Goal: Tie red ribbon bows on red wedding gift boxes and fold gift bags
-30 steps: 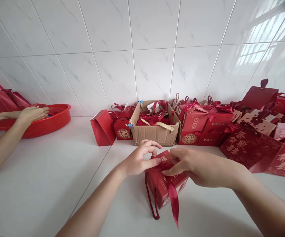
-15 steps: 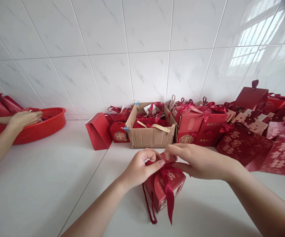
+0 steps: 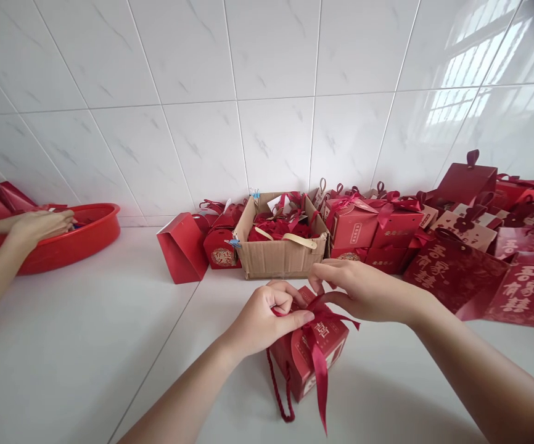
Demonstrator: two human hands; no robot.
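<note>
Ribbon (image 3: 319,357) now looped higher than a moment ago, pinched by the left hand (image 3: 262,317) and right hand (image 3: 362,290) atop a small red box (image 3: 306,351) near centre on the white counter (image 3: 86,345), cardboard box (image 3: 279,256) beyond, another person's hand (image 3: 40,225) at a red basin (image 3: 68,237) far left.

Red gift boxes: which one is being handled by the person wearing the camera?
The small red box nearest the camera, alone in front of the cardboard carton. Left hand and right hand pinch its ribbon; the others sit untouched along the wall.

Glossy white tiles (image 3: 271,61) are seen above; a satin ribbon (image 3: 319,364) and matt cardboard box (image 3: 279,259) lie centre frame.
</note>
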